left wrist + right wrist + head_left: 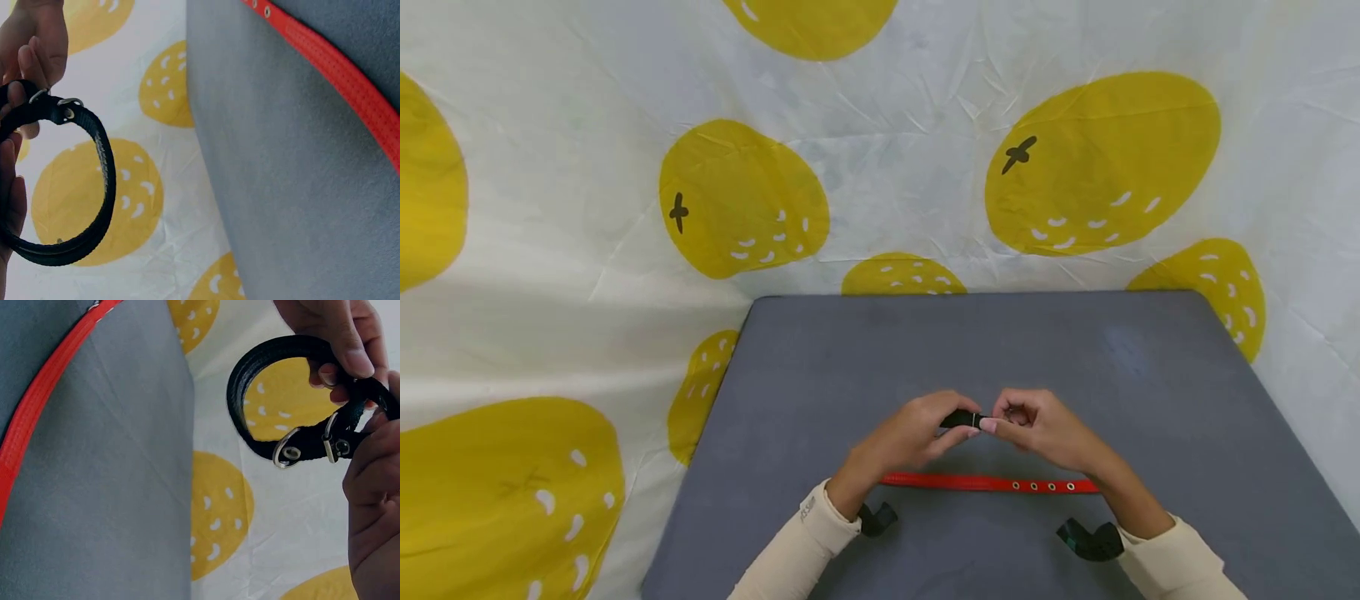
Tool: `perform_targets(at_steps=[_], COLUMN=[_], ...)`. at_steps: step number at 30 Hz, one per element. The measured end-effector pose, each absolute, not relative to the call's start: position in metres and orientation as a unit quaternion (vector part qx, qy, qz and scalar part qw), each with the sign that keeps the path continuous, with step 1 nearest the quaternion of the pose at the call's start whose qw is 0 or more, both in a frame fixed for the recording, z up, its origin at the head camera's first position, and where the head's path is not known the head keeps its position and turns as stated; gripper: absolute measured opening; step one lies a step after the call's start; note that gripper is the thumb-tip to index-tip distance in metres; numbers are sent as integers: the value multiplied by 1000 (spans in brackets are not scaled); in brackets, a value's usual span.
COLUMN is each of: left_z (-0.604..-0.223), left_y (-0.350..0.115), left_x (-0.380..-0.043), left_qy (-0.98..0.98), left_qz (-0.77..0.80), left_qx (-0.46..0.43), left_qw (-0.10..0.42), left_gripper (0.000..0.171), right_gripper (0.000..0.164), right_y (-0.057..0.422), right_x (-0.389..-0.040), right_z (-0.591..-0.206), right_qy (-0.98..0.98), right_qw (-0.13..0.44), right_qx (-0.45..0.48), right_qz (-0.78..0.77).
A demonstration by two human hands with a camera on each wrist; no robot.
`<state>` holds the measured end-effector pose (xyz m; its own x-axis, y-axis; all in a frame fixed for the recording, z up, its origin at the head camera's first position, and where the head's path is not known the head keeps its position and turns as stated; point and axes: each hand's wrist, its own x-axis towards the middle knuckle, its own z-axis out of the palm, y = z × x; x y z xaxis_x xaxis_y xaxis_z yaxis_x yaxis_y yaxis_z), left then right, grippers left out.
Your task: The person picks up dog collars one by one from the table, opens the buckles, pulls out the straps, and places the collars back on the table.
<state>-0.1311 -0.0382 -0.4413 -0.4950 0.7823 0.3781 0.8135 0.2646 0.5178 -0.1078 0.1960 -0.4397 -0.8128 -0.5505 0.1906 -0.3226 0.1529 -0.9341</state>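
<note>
A black collar (960, 418) is held above the table between both hands. The right wrist view shows its loop, with a metal D-ring (287, 449) and a buckle (330, 439) on the strap. My left hand (921, 429) grips one part of it between thumb and fingers. My right hand (1043, 427) pinches the strap close to the buckle, its fingertips nearly meeting those of the left. The exact spot where the strap end sits is partly hidden by the fingers. Below the hands, a red collar (955, 482) with metal eyelets lies across the table.
The grey table (865, 358) reaches back to a white cloth backdrop (910, 183) printed with yellow fruit shapes. Black wrist devices (1090, 540) sit by both cream sleeves (1180, 562).
</note>
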Motion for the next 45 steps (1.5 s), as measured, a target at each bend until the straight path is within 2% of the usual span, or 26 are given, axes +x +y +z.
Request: perform_targets(at_steps=[14, 20, 24, 28, 38, 45], left_z=[-448, -445, -443, -442, -440, -438], left_y=[-42, -41, -41, -39, -35, -33], left_x=[-126, -130, -130, -129, -125, -125], left_qy=[-767, -765, -776, -780, -772, -765], left_qz=[-413, -400, -352, -330, -337, -351], left_qx=[-490, -503, -520, -528, -534, -535], left_qw=[21, 42, 64, 64, 75, 76], left_gripper=[26, 28, 28, 26, 27, 31], right_gripper=[26, 25, 22, 19, 24, 27], right_y=[199, 200, 199, 195, 197, 198], right_x=[-104, -103, -101, -100, -101, -99], right_z=[-445, -442, -442, -442, -438, -438], right_qy=[623, 624, 683, 733, 725, 723], right_qw=[137, 122, 111, 107, 103, 80], right_qx=[-395, -377, -333, -296, -309, -308], right_qz=[-661, -674, -641, -603, -607, -613])
